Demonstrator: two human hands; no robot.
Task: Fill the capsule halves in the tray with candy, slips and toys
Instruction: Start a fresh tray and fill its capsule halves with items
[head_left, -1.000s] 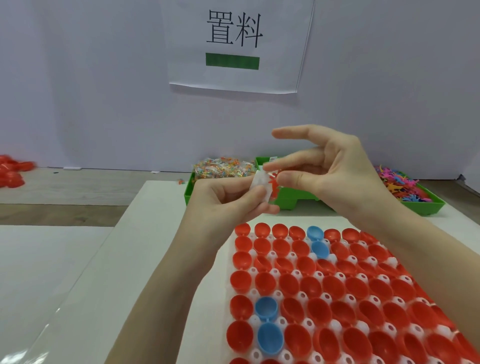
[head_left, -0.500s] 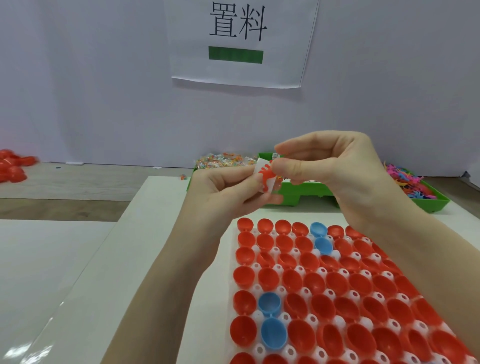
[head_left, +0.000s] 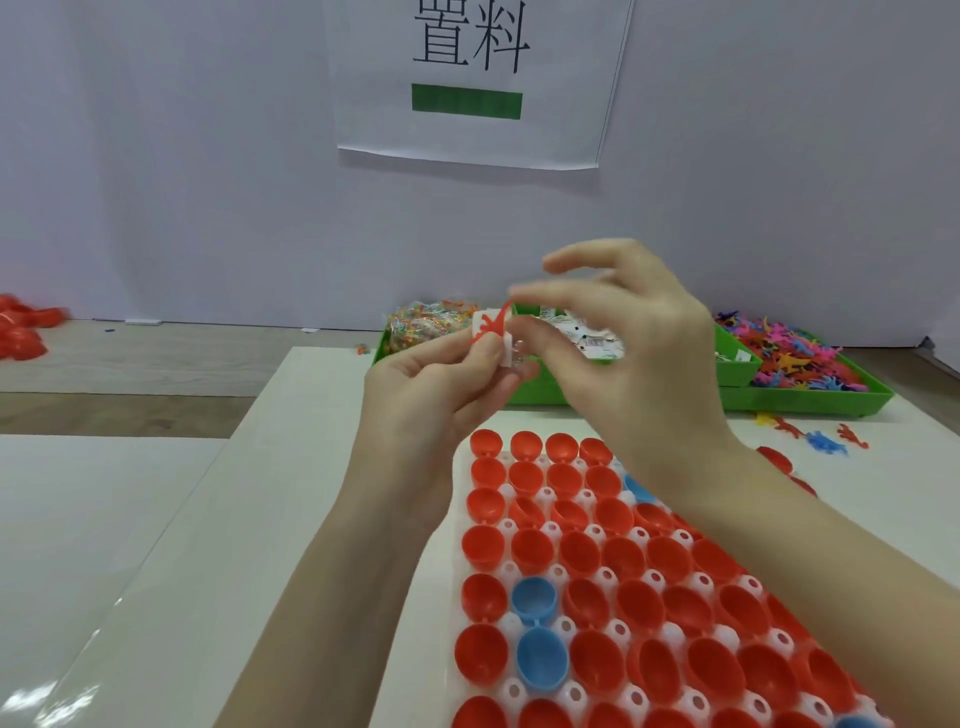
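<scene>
Tray (head_left: 558, 571) holds empty capsule halves (head_left: 579, 553).

Red toy (head_left: 491, 326) against folded white slip (head_left: 500, 344), above tray (head_left: 511, 626) of open red and blue capsule halves (head_left: 576, 553).

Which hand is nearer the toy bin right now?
Right. The right hand hovers just in front of the green bins, closer to the toy bin at far right. The left hand, holding the red toy and slip, sits further left.
</scene>
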